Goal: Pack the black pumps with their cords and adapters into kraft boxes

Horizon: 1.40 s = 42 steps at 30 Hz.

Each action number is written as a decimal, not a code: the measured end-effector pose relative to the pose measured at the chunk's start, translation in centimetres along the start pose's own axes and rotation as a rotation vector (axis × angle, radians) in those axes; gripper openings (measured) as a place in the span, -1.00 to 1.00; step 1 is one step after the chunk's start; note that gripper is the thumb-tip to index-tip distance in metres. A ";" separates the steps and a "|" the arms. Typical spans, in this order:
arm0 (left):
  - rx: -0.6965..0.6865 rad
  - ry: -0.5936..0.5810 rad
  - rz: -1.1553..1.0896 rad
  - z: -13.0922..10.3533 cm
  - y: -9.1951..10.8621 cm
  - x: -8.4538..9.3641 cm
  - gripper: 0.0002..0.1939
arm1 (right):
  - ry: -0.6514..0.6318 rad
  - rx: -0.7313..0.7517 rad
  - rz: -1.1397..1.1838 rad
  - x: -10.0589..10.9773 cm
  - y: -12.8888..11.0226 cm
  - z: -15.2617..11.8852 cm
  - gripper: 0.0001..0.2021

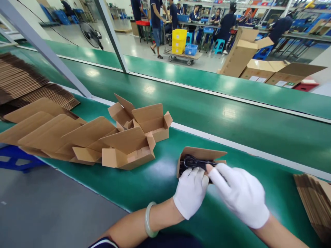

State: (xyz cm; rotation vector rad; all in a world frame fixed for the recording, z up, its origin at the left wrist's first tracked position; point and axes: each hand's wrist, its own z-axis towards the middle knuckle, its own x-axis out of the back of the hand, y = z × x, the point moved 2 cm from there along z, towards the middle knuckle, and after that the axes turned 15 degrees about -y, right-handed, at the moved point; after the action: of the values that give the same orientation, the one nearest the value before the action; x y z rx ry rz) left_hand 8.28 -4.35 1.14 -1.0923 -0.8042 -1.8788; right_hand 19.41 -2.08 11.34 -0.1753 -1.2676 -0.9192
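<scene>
A small brown cardboard box (pixel 204 152) lies on the green bench with its lid raised at the back. Inside it is a bundled black cable (pixel 190 161), looped at its left end. My left hand (pixel 191 192), in a white glove, has its fingers curled over the box's front side, against the cable. My right hand (pixel 238 193) is gloved too, with a bare fingertip showing. Its fingers are pressed together at the box's right end; what they pinch is hidden.
Several open cardboard boxes (pixel 129 148) stand to the left, before stacked flat cardboard (pixel 23 79). More flat cardboard (pixel 314 199) lies at the right edge. A white rail (pixel 207 136) runs behind the box. A slanted metal post (pixel 46 48) rises at left. People work beyond.
</scene>
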 end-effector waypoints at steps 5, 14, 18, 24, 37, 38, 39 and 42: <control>-0.027 -0.021 0.000 0.2 0.0 -0.1 -0.87 | -0.164 0.049 0.093 -1.1 -0.7 1.4 -0.71; -0.022 -0.096 -0.016 -0.2 0.1 -0.8 -0.85 | -0.149 0.028 0.182 -3.1 -1.0 1.4 -0.80; -0.017 -0.092 -0.017 0.2 -0.2 -0.1 -0.87 | -0.356 0.052 0.308 -4.9 -0.5 1.7 -0.81; -0.131 -0.024 -0.407 -0.4 -0.8 4.0 -0.92 | -0.493 0.000 0.325 -4.3 -1.4 1.4 -0.65; 0.057 -0.084 -0.197 -0.2 -4.3 4.6 -0.74 | -0.134 -0.537 0.271 -4.5 -5.9 -2.2 -0.60; 0.069 -0.088 -0.209 -0.3 -4.4 4.9 -0.75 | -0.135 -0.507 0.278 -4.5 -5.9 -1.7 -0.63; 0.087 -0.090 -0.223 -0.3 -4.6 5.2 -0.76 | -0.132 -0.464 0.295 -4.5 -5.8 -1.2 -0.65; 0.162 -0.075 -0.255 -0.5 -5.6 6.3 -0.80 | -0.178 -0.271 0.410 -4.8 -5.7 0.1 -0.71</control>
State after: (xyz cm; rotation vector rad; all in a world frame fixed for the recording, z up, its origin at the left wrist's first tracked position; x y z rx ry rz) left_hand 1.28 -4.07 5.88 -1.0016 -1.1636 -1.9485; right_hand 15.45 -3.29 5.19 -0.7174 -1.2045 -0.7249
